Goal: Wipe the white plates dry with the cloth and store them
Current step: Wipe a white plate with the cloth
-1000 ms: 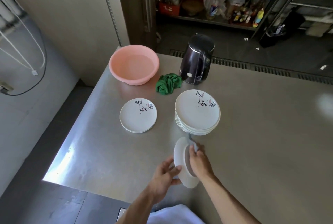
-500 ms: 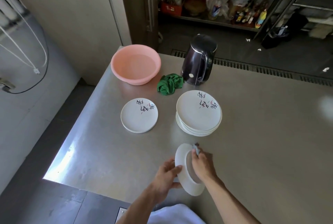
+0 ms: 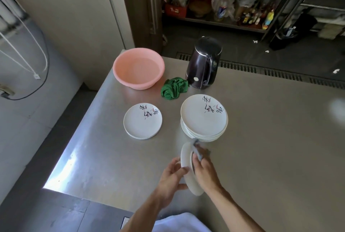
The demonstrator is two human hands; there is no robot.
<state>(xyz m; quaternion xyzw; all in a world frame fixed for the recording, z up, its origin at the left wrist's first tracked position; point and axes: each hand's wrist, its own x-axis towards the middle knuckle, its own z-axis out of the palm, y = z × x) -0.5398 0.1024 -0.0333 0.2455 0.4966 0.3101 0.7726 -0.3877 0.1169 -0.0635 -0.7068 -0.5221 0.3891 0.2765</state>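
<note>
Single view, head-worn, wide-angle. It looks forward and steeply down onto the steel table (image 3: 261, 147) from its near edge. Nearest the lens, low centre: left hand (image 3: 170, 179) and right hand (image 3: 204, 173), with the plate (image 3: 186, 155) and cloth (image 3: 197, 150) they hold. Far field, top of frame: shelving (image 3: 205, 22) across the floor, dim, contents probably bottles. Straight lines bow toward the frame edges.

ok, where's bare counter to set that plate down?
Widest: bare counter right of the tall plate stack and kettle. Also the near-left strip between the short stack and the counter edge. Gap between stacks is narrow. Crowded at the back: basin, green cloth, kettle close together. The left hand holds the plate, the right hand a grey cloth.
</note>
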